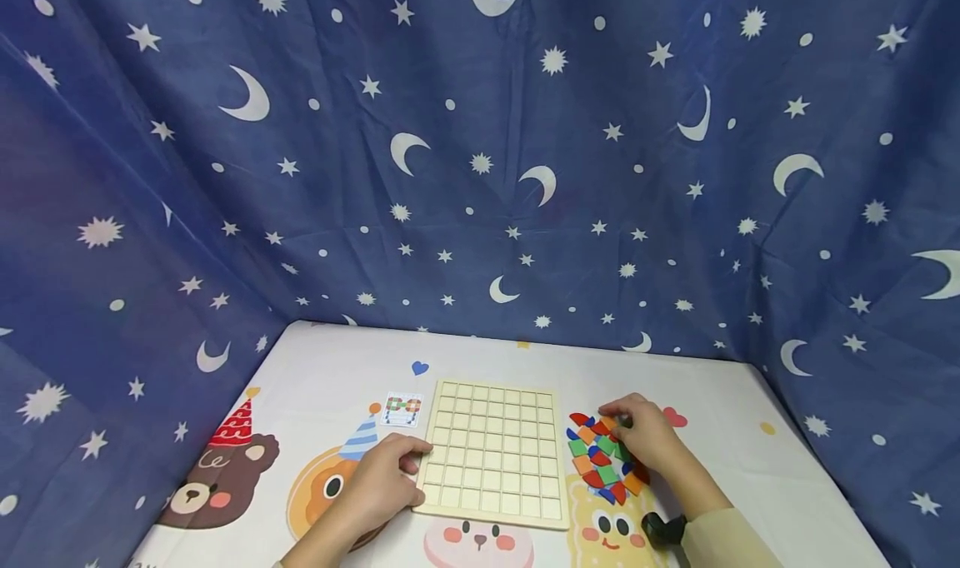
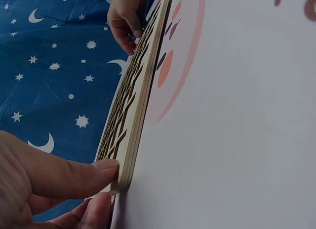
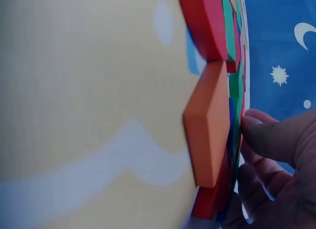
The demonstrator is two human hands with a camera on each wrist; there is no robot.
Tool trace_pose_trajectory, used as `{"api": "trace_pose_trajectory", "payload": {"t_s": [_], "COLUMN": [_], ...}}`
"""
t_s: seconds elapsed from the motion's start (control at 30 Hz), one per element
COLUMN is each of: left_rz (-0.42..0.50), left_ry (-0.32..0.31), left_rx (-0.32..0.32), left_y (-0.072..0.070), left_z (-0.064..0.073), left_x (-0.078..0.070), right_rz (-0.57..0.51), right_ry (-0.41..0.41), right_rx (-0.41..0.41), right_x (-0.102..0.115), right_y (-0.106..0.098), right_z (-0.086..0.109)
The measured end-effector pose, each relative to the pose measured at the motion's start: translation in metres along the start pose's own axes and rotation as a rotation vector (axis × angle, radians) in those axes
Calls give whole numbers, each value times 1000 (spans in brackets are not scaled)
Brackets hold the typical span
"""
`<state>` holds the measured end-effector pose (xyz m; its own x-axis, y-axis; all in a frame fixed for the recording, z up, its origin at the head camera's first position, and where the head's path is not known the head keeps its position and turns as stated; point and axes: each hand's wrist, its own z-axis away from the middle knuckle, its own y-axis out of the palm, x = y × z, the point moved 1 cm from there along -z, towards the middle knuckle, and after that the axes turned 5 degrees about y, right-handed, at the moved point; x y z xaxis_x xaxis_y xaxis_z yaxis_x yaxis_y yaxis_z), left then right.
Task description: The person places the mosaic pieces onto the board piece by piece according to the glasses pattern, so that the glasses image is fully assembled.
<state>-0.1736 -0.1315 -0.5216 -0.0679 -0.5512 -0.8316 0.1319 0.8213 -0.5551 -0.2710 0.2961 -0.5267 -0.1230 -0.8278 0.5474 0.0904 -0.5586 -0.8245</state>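
Observation:
At the left edge of a pale wooden grid board (image 1: 491, 451), my left hand (image 1: 378, 480) rests with its thumb and fingers touching the rim near the front corner. In the left wrist view the thumb (image 2: 94, 178) lies against the board's edge (image 2: 139, 108). My right hand (image 1: 643, 433) reaches over the far right side of a pile of flat coloured pieces (image 1: 600, 449). Its thumb (image 3: 264, 135) touches the pile in the right wrist view; whether a piece is pinched there is hidden. Nearest that camera is an orange square piece (image 3: 208, 123).
A small pattern card (image 1: 402, 409) with green and red shapes lies left of the board's far corner. A black object (image 1: 663, 530) sits by the right wrist. The white tablecloth (image 1: 720, 401) carries cartoon prints; a blue starry curtain (image 1: 480, 201) encloses the table.

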Motion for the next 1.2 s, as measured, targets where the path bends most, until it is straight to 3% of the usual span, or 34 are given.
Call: {"api": "trace_pose_trajectory", "payload": {"t_s": [0.2, 0.37, 0.6, 0.87, 1.07, 1.2], "left_rz": [-4, 16, -3, -21, 5, 19], "left_ry": [33, 41, 55, 63, 54, 51], "left_rx": [7, 59, 84, 90, 94, 94], "left_y": [0, -2, -2, -1, -2, -3], "left_z": [0, 1, 2, 3, 3, 3], "left_x": [1, -2, -3, -2, -1, -1], "right_rz": [-11, -32, -56, -176, -258, -265], "right_ry": [37, 53, 36, 78, 116, 77], "right_rx": [19, 31, 21, 23, -24, -67], "right_x": [-2, -2, -4, -10, 2, 19], "right_y": [-1, -2, -4, -7, -9, -7], "right_z": [-4, -4, -3, 0, 7, 10]}}
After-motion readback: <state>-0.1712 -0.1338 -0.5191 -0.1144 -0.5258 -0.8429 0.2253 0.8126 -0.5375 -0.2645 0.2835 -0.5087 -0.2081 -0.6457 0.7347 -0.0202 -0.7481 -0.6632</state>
